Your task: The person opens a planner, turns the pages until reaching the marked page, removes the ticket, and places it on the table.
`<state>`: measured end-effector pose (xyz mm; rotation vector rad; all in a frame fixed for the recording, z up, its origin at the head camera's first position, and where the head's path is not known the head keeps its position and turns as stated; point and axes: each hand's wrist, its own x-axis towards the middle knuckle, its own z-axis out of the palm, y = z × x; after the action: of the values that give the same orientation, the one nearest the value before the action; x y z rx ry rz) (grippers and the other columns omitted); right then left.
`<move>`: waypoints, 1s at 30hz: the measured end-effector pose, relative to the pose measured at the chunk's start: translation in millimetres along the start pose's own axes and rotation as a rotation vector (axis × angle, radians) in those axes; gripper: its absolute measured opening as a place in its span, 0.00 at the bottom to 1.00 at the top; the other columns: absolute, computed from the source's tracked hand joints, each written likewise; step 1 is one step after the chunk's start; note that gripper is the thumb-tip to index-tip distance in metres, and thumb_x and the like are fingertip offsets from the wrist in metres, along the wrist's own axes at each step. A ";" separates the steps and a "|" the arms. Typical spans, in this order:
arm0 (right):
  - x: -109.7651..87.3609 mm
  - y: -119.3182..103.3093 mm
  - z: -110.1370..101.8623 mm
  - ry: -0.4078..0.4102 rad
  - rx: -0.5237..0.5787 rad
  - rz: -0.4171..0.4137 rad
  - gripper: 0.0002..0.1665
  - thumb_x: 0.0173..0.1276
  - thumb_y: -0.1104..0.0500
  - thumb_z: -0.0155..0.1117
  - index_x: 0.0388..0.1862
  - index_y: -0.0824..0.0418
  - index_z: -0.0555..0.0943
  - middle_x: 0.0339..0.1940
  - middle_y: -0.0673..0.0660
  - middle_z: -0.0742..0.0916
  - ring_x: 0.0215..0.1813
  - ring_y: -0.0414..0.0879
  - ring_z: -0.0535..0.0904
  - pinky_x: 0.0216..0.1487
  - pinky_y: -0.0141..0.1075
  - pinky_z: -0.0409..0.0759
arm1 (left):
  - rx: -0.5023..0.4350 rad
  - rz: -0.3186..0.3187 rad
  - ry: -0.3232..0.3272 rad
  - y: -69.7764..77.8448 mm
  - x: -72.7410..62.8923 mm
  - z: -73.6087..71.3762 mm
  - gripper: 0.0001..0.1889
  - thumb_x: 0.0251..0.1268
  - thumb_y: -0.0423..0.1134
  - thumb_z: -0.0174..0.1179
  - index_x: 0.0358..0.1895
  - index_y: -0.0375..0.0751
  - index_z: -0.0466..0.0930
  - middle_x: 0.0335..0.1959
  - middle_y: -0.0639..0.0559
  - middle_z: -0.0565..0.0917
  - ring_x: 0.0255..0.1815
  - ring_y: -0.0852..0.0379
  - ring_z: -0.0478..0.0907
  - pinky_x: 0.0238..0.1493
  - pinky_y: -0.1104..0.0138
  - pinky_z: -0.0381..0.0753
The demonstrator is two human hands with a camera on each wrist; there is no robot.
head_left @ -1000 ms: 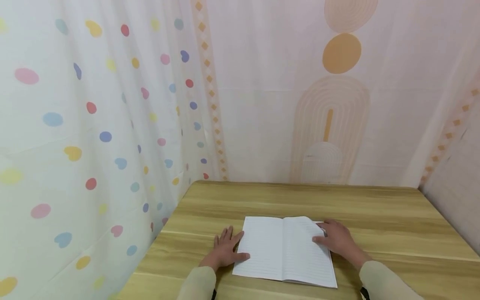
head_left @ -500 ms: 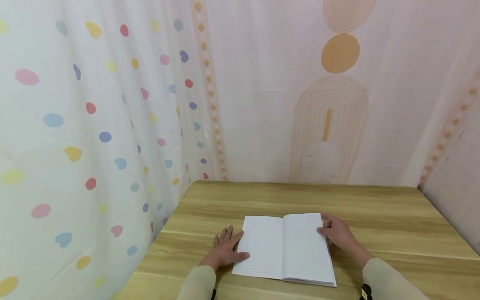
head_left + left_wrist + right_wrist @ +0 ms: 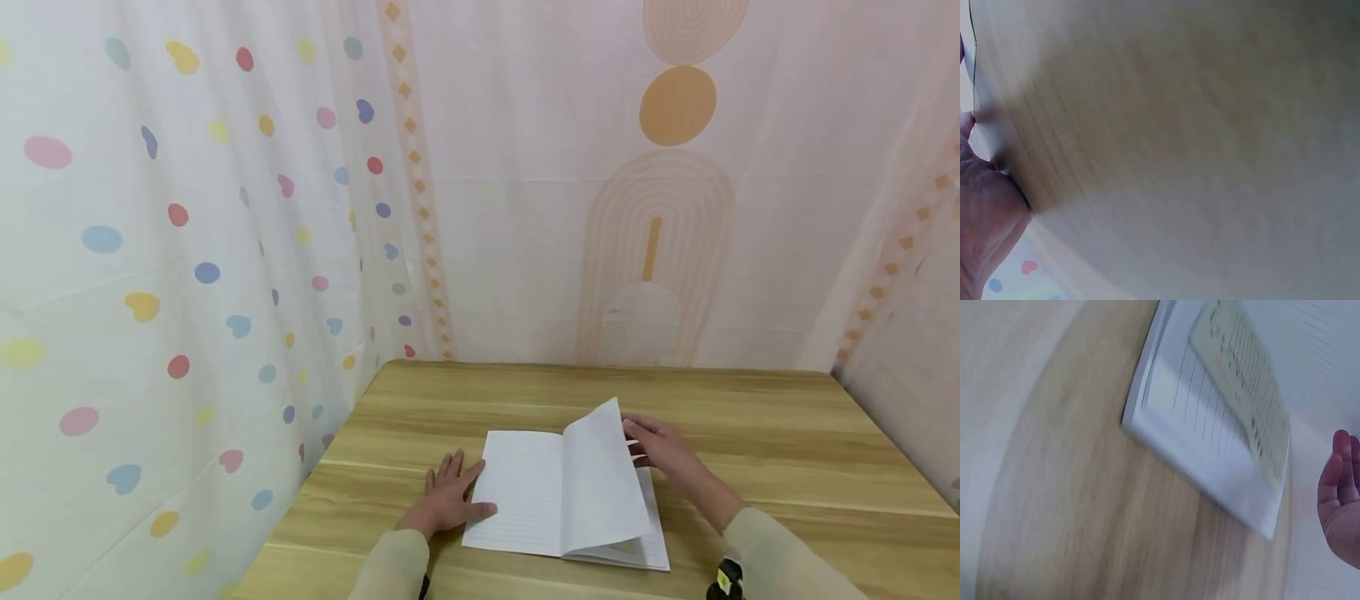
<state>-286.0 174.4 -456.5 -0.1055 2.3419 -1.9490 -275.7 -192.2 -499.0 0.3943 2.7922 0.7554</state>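
Observation:
An open notebook (image 3: 522, 492) with ruled pages lies on the wooden table. My left hand (image 3: 447, 498) rests at its left edge, fingers spread and the thumb on the left page. In the left wrist view only part of the left hand (image 3: 991, 219) shows. A right-hand page (image 3: 602, 483) stands raised and tilted. My right hand (image 3: 667, 450) is at that page's far outer edge, its fingertips partly hidden behind it. In the right wrist view the right hand (image 3: 1344, 500) has its fingers extended. Beneath the raised page lies a pale yellow-green printed slip (image 3: 1241, 375).
The wooden table (image 3: 750, 433) runs back to a patterned curtain (image 3: 510, 208). Another curtain with coloured dots (image 3: 247, 250) hangs along the left side. A pale wall or cloth (image 3: 922, 367) borders the right.
The right-hand page has lifted from nearly flat to a raised tilt, uncovering part of the slip. My right hand has moved slightly away from me and its thumb has left the page. The left hand stays put.

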 end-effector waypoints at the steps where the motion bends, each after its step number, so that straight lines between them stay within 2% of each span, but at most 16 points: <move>1: -0.9 -3.2 3.4 -0.021 0.030 -0.015 0.29 0.81 0.56 0.49 0.71 0.74 0.65 0.51 0.66 0.84 0.42 0.46 0.84 0.42 0.38 0.82 | 0.001 0.000 0.000 -0.5 0.3 -0.2 0.44 0.62 0.60 0.65 0.77 0.44 0.60 0.78 0.29 0.45 0.78 0.30 0.37 0.71 0.35 0.32; 4: -3.5 -9.9 14.5 -0.088 0.052 -0.073 0.29 0.81 0.57 0.47 0.72 0.76 0.63 0.53 0.67 0.83 0.46 0.48 0.84 0.47 0.40 0.82 | 0.000 0.002 0.003 -1.9 0.9 -0.4 0.44 0.61 0.60 0.65 0.77 0.43 0.61 0.78 0.29 0.45 0.78 0.30 0.38 0.71 0.35 0.32; 7: -5.9 -10.9 26.2 -0.164 -0.043 -0.174 0.29 0.82 0.57 0.46 0.73 0.75 0.62 0.59 0.70 0.80 0.54 0.54 0.82 0.53 0.45 0.81 | -0.004 0.004 0.009 -3.1 0.9 -0.2 0.44 0.61 0.60 0.65 0.76 0.43 0.61 0.78 0.29 0.45 0.78 0.30 0.38 0.71 0.35 0.33; 11: -10.3 -6.6 44.1 -0.227 -0.309 -0.350 0.30 0.81 0.55 0.48 0.74 0.72 0.64 0.65 0.71 0.77 0.63 0.64 0.76 0.60 0.54 0.76 | -0.020 0.007 0.012 -3.8 -0.4 -0.2 0.44 0.61 0.60 0.65 0.76 0.43 0.61 0.78 0.29 0.46 0.78 0.30 0.38 0.71 0.36 0.33; 15: -18.2 -1.4 62.2 -0.291 -0.634 -0.439 0.30 0.80 0.51 0.52 0.74 0.64 0.66 0.69 0.66 0.75 0.69 0.63 0.70 0.66 0.58 0.68 | -0.046 0.012 0.012 -3.8 -1.4 -0.6 0.42 0.65 0.59 0.62 0.76 0.42 0.61 0.78 0.29 0.46 0.78 0.30 0.38 0.71 0.36 0.33; 19: -26.0 3.9 75.8 -0.361 -0.938 -0.528 0.31 0.77 0.46 0.55 0.72 0.60 0.70 0.69 0.63 0.75 0.71 0.60 0.68 0.68 0.60 0.63 | -0.125 0.020 0.053 -3.6 1.2 -0.7 0.31 0.79 0.54 0.45 0.75 0.38 0.62 0.77 0.28 0.48 0.78 0.30 0.38 0.71 0.35 0.30; 23: -31.5 9.8 84.2 -0.414 -1.083 -0.550 0.31 0.75 0.41 0.55 0.71 0.55 0.73 0.71 0.61 0.75 0.73 0.59 0.65 0.70 0.63 0.58 | -0.233 0.010 0.094 -5.0 5.6 0.4 0.30 0.83 0.52 0.31 0.75 0.35 0.62 0.77 0.28 0.49 0.78 0.30 0.37 0.70 0.36 0.27; 25: -32.5 12.8 86.8 -0.436 -1.100 -0.542 0.31 0.75 0.40 0.55 0.70 0.53 0.74 0.71 0.60 0.74 0.74 0.58 0.64 0.70 0.63 0.58 | -0.214 0.004 0.091 -5.1 6.6 0.8 0.32 0.82 0.56 0.34 0.75 0.35 0.61 0.77 0.29 0.50 0.78 0.30 0.38 0.70 0.36 0.28; 28: -33.6 14.1 89.0 -0.453 -1.098 -0.530 0.31 0.75 0.39 0.55 0.70 0.52 0.75 0.72 0.60 0.74 0.74 0.59 0.64 0.70 0.62 0.59 | -0.140 0.011 0.068 -4.3 4.2 0.0 0.39 0.74 0.62 0.47 0.76 0.37 0.59 0.77 0.28 0.49 0.78 0.30 0.39 0.71 0.35 0.31; 30: -33.5 14.5 90.4 -0.450 -1.097 -0.523 0.30 0.75 0.40 0.55 0.69 0.52 0.75 0.72 0.60 0.74 0.74 0.59 0.65 0.70 0.62 0.59 | -0.083 0.023 0.051 -4.1 2.4 -0.9 0.44 0.67 0.63 0.57 0.77 0.39 0.58 0.77 0.28 0.49 0.78 0.30 0.40 0.71 0.35 0.33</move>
<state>-242.1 92.5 -486.2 -1.1508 2.8451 -0.3745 -279.0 -195.4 -500.7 0.3979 2.7964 0.8962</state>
